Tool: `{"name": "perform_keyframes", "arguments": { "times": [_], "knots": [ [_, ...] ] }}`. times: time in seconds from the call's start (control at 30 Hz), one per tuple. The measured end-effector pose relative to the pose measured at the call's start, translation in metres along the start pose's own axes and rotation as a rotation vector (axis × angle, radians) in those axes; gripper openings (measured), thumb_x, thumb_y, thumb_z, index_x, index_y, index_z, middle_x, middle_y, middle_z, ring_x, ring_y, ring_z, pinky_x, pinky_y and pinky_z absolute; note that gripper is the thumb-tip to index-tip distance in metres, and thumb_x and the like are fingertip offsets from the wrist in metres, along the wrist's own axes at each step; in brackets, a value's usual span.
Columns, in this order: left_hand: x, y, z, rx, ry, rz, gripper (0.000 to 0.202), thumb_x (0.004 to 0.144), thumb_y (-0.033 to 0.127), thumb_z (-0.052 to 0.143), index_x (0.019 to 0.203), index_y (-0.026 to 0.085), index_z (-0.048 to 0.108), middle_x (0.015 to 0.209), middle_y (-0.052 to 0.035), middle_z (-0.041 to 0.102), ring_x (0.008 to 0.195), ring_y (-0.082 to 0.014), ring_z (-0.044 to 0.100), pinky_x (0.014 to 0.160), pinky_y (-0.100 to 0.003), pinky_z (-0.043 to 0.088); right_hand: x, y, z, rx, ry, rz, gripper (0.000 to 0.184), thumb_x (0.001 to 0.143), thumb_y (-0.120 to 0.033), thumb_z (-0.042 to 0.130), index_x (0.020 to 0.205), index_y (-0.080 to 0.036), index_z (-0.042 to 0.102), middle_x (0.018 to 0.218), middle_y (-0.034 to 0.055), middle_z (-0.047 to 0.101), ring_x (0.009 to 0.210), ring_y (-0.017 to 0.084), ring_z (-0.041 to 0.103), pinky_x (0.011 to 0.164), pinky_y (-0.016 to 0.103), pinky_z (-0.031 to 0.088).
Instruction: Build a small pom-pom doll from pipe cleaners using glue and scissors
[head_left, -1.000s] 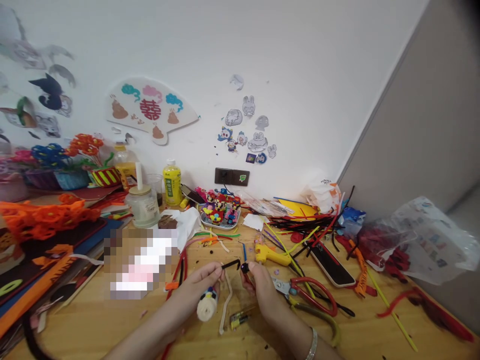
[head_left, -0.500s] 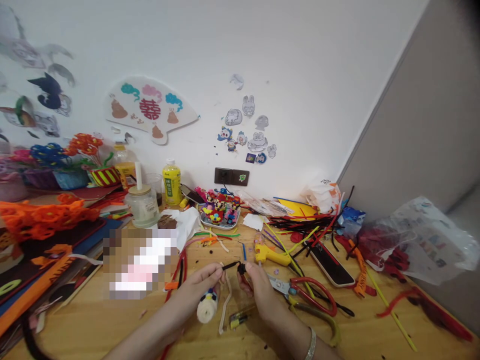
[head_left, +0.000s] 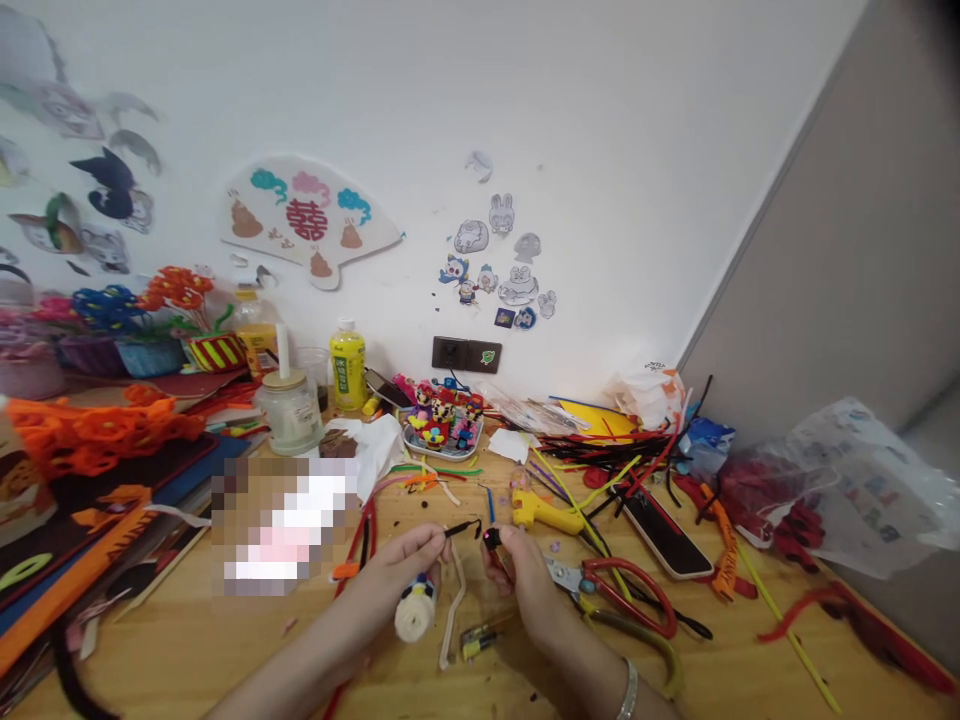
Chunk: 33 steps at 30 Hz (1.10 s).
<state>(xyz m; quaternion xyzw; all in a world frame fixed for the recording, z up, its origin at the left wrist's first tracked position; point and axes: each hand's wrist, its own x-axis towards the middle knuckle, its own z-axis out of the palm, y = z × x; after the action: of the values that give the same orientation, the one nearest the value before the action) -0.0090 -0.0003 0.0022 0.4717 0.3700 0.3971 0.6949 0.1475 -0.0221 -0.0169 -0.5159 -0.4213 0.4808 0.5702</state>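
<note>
My left hand (head_left: 409,560) is closed, pinching a black fuzzy stem (head_left: 460,529) whose thin far end curls into a hook. Just below that hand is a small white cylindrical figure (head_left: 415,612) with blue and yellow at its top; whether the fingers also hold it, I cannot tell. My right hand (head_left: 525,570) is closed around a small object with a black end (head_left: 491,538) showing a pink spot, mostly hidden by the fingers. A narrow gap separates this black end from the hook. A cream fuzzy stem (head_left: 453,610) lies between my hands.
Red-handled scissors (head_left: 630,595) and a yellow glue gun (head_left: 546,512) lie right of my right hand, near a phone (head_left: 667,530). Behind are a tray (head_left: 442,450) of colourful figures and a yellow bottle (head_left: 348,365). A glass jar (head_left: 291,420) stands left.
The black end in my right hand has moved slightly right and away from the stem, leaving the hooked tip exposed. A pink spot now shows on it. The view has shifted slightly.
</note>
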Motion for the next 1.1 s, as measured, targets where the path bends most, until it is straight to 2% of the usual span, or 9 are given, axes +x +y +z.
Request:
{"name": "perform_keyframes", "arguments": {
  "times": [0.1, 0.27, 0.43, 0.57, 0.77, 0.93, 1.1],
  "knots": [
    [0.0011, -0.0006, -0.0016, 0.022, 0.0, 0.008, 0.027, 0.068, 0.043, 0.065, 0.064, 0.017, 0.058, 0.055, 0.0068, 0.047, 0.049, -0.0073, 0.037, 0.048, -0.019, 0.025, -0.0022, -0.0031, -0.0006, 0.003, -0.038, 0.067, 0.03, 0.07, -0.048, 0.048, 0.062, -0.019, 0.049, 0.064, 0.0003, 0.049, 0.061, 0.015, 0.046, 0.056, 0.025, 0.04],
    [0.0025, -0.0004, -0.003, 0.059, -0.024, 0.008, 0.027, 0.071, 0.044, 0.061, 0.064, 0.018, 0.057, 0.051, 0.0075, 0.045, 0.046, -0.0074, 0.035, 0.046, -0.02, 0.022, -0.0039, -0.0022, -0.0012, -0.061, -0.071, 0.012, 0.032, 0.071, -0.05, 0.046, 0.061, -0.02, 0.046, 0.062, -0.0016, 0.045, 0.061, 0.014, 0.043, 0.055, 0.024, 0.038],
    [-0.0006, 0.0031, 0.0003, 0.074, 0.006, 0.001, 0.027, 0.068, 0.043, 0.063, 0.064, 0.017, 0.056, 0.051, 0.0074, 0.046, 0.045, -0.0077, 0.035, 0.046, -0.02, 0.023, -0.0016, 0.0004, -0.0002, -0.125, -0.024, -0.07, 0.032, 0.072, -0.05, 0.045, 0.061, -0.02, 0.046, 0.063, -0.0002, 0.047, 0.064, 0.016, 0.043, 0.059, 0.026, 0.038],
    [-0.0046, 0.0072, 0.0038, 0.061, -0.021, -0.015, 0.027, 0.071, 0.042, 0.062, 0.063, 0.017, 0.055, 0.052, 0.0071, 0.046, 0.046, -0.0076, 0.035, 0.046, -0.019, 0.024, -0.0004, -0.0004, 0.0017, -0.122, -0.007, -0.062, 0.034, 0.071, -0.053, 0.046, 0.06, -0.021, 0.045, 0.063, 0.0001, 0.047, 0.064, 0.016, 0.043, 0.059, 0.027, 0.038],
    [-0.0035, 0.0067, 0.0031, 0.058, 0.011, 0.003, 0.026, 0.07, 0.041, 0.063, 0.063, 0.017, 0.056, 0.052, 0.0073, 0.044, 0.046, -0.0075, 0.034, 0.045, -0.02, 0.023, -0.0011, -0.0012, 0.0022, -0.077, -0.054, -0.04, 0.035, 0.071, -0.054, 0.045, 0.059, -0.021, 0.044, 0.06, -0.0018, 0.044, 0.058, 0.014, 0.04, 0.054, 0.025, 0.036],
    [-0.0029, 0.0053, 0.0035, 0.025, -0.025, -0.031, 0.027, 0.068, 0.042, 0.065, 0.062, 0.017, 0.055, 0.051, 0.0079, 0.044, 0.046, -0.0072, 0.034, 0.045, -0.019, 0.023, 0.0001, -0.0024, 0.0024, -0.124, -0.022, -0.099, 0.037, 0.07, -0.055, 0.045, 0.055, -0.022, 0.044, 0.056, -0.002, 0.044, 0.058, 0.016, 0.043, 0.054, 0.026, 0.037],
    [-0.0026, 0.0019, 0.0053, -0.039, -0.063, -0.048, 0.027, 0.069, 0.041, 0.065, 0.062, 0.017, 0.054, 0.051, 0.008, 0.044, 0.045, -0.0062, 0.034, 0.045, -0.018, 0.023, 0.0036, 0.0035, 0.0016, -0.142, 0.037, -0.1, 0.035, 0.07, -0.052, 0.048, 0.054, -0.021, 0.048, 0.058, -0.0001, 0.05, 0.063, 0.018, 0.047, 0.057, 0.027, 0.038]
  ]
}}
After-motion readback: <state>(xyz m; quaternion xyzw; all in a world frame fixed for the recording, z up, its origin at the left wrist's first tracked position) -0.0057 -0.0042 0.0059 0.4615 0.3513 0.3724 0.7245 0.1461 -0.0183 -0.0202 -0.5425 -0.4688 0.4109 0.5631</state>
